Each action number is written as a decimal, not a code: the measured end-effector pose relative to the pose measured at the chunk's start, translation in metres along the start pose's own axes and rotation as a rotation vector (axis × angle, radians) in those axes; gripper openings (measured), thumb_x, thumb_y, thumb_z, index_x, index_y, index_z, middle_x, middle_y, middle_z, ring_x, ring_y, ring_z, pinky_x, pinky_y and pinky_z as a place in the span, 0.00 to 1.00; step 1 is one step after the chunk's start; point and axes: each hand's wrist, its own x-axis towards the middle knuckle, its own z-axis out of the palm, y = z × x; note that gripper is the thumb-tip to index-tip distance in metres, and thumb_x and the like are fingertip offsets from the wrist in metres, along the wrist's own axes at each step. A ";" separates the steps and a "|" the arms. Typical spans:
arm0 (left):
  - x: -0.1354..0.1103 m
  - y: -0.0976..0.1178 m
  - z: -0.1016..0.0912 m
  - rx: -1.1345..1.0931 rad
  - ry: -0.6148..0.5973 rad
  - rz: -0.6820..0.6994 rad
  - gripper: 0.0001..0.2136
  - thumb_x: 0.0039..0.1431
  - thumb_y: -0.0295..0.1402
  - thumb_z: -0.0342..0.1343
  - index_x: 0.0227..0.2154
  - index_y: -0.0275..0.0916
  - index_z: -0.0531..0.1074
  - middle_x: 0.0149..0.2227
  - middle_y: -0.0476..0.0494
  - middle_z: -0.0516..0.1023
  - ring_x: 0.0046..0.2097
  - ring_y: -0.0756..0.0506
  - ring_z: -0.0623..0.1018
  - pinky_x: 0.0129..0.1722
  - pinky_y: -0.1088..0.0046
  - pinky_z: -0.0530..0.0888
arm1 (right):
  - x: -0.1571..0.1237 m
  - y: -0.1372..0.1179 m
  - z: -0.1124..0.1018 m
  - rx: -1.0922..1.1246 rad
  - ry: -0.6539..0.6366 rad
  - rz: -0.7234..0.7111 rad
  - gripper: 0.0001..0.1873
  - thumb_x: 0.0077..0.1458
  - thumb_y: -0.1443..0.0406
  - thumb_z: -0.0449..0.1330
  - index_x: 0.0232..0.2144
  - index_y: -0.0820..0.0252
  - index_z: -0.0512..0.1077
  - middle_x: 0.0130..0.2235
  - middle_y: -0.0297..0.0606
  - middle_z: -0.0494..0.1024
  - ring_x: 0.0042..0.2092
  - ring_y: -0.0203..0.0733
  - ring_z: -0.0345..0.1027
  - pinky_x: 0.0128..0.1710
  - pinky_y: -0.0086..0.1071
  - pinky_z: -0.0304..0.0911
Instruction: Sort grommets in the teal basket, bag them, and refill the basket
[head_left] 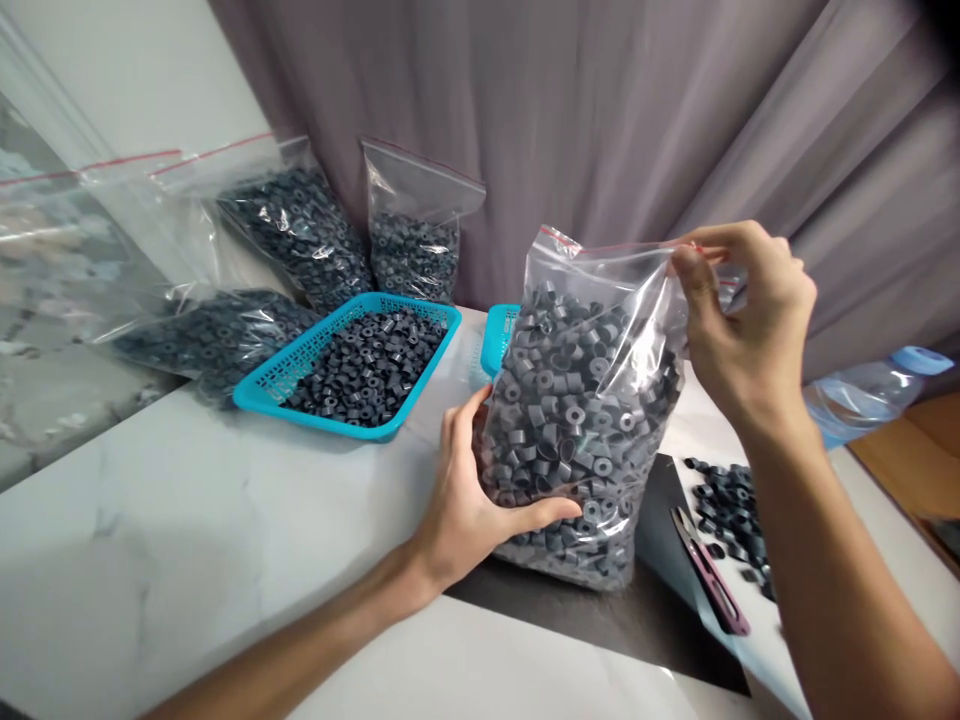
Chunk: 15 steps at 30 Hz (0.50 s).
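Note:
A clear zip bag (581, 400) full of small grey plastic rings stands upright on a dark mat (660, 610) on the white table (187, 520). My left hand (469, 490) cups the bag's lower left side, fingers and thumb wrapped around it. My right hand (742, 320) pinches the bag's red-lined top edge at its right corner, fingers closed on the plastic.
A teal basket (262, 385) of the same rings sits behind to the left, a second teal basket (496, 335) peeks out behind the bag. Several filled bags (412, 250) lean against the curtain. Loose rings (727, 510) and small snips (709, 575) lie at right, beside a water bottle (870, 395).

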 end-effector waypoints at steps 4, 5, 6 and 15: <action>-0.003 0.001 0.001 0.014 0.024 0.030 0.54 0.39 0.52 0.76 0.67 0.45 0.54 0.60 0.37 0.64 0.64 0.34 0.67 0.65 0.50 0.69 | 0.001 -0.006 -0.003 0.003 -0.012 0.018 0.08 0.68 0.59 0.57 0.41 0.54 0.75 0.41 0.37 0.82 0.46 0.50 0.75 0.53 0.53 0.63; -0.004 0.001 0.001 0.011 0.026 0.032 0.54 0.39 0.52 0.76 0.67 0.45 0.54 0.60 0.37 0.64 0.64 0.33 0.67 0.65 0.50 0.68 | 0.002 -0.007 -0.005 0.014 -0.013 0.022 0.07 0.68 0.59 0.58 0.42 0.54 0.75 0.41 0.37 0.82 0.46 0.50 0.75 0.54 0.54 0.63; -0.004 0.002 0.000 0.009 0.026 0.032 0.54 0.39 0.52 0.76 0.67 0.45 0.54 0.60 0.37 0.64 0.64 0.33 0.67 0.65 0.50 0.68 | 0.003 -0.007 -0.007 0.032 -0.017 0.021 0.07 0.67 0.60 0.59 0.43 0.53 0.75 0.41 0.37 0.82 0.46 0.50 0.75 0.55 0.55 0.63; -0.003 -0.001 0.000 0.051 0.048 0.029 0.52 0.41 0.52 0.76 0.66 0.45 0.55 0.58 0.37 0.65 0.62 0.33 0.68 0.62 0.52 0.71 | 0.013 0.033 -0.040 0.155 -0.247 0.051 0.34 0.58 0.50 0.67 0.62 0.48 0.66 0.55 0.44 0.76 0.59 0.52 0.67 0.61 0.55 0.60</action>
